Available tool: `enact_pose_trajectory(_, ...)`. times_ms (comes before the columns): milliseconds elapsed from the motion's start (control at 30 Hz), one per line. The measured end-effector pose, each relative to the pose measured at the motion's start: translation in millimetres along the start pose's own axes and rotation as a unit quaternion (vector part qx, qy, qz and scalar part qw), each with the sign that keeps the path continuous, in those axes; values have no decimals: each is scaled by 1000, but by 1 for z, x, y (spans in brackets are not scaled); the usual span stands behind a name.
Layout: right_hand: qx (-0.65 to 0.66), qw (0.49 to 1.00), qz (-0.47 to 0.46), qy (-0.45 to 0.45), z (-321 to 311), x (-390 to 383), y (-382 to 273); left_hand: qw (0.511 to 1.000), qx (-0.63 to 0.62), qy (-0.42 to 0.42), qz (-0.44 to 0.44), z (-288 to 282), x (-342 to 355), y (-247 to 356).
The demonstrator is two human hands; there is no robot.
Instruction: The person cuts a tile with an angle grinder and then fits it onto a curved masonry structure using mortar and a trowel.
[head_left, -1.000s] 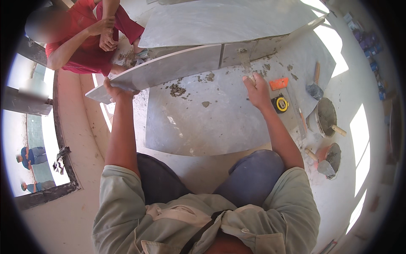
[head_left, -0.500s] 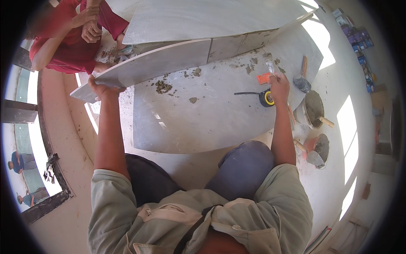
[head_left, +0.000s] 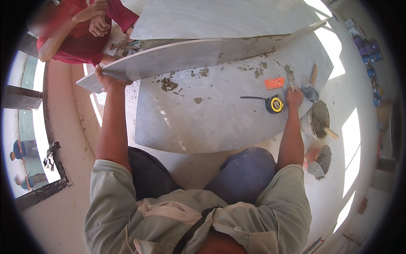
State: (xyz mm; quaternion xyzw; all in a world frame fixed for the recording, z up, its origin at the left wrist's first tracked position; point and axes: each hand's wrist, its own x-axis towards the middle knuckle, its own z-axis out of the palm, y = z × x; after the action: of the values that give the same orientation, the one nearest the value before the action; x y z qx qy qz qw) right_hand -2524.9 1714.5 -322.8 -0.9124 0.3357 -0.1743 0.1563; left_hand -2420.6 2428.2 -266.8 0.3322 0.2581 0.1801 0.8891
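Note:
My left hand [head_left: 111, 80] is closed on the near left end of a long grey tile strip [head_left: 169, 58], which stands on edge. Its far end meets another upright strip [head_left: 243, 50] smeared with mortar. Over on the right, my right hand [head_left: 294, 97] is closed around a narrow trowel [head_left: 290, 74], its blade pointing away from me with mortar on it. Left of that hand, an orange flat piece [head_left: 274, 83] and a black-and-yellow tape measure [head_left: 274, 104] lie on a large grey slab [head_left: 203, 122]. The tape's blade sticks out leftward.
Mortar crumbs [head_left: 169, 84] dot the slab. A hammer-like tool [head_left: 311, 92] lies at its right edge, beside two buckets [head_left: 313, 122] [head_left: 311, 154] of mortar. Behind the strips is another large slab [head_left: 211, 19]. A person in red [head_left: 76, 51] crouches at far left.
My right hand has moved right with the trowel, away from the tape measure and orange piece. The dark line between the two upright strips no longer shows. My left hand keeps its hold.

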Motion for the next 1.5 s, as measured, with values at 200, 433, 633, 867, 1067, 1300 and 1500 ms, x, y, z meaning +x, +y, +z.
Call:
enact_pose_trajectory(200, -124, 980, -70, 138, -6, -20, -26, 993, -6, 118, -16, 9, -8, -5)
enact_pose_trajectory(433, 277, 905, -315, -68, -7, -83, -184, 998, 15, 57, 3, 18, -15, -6)
enact_pose_trajectory(633, 210, 914, -302, -168, -2, -105, -268, 998, 11, -1, 64, 26, -26, -5)
enact_pose_trajectory(867, 187, 928, -301, -118, 22, -102, -274, 999, 28, 0, 20, 17, -18, -2)
enact_pose_trajectory(1067, 178, 927, -314, -99, 26, -99, -269, 995, 71, 73, -22, 32, -35, -3)
enact_pose_trajectory(1300, 137, 931, -323, -102, 17, -97, -277, 997, 53, 53, 18, 25, -13, -3)
enact_pose_trajectory(1500, 104, 938, -309, -116, 13, -98, -281, 999, 33, 29, -7, 33, -22, -1)
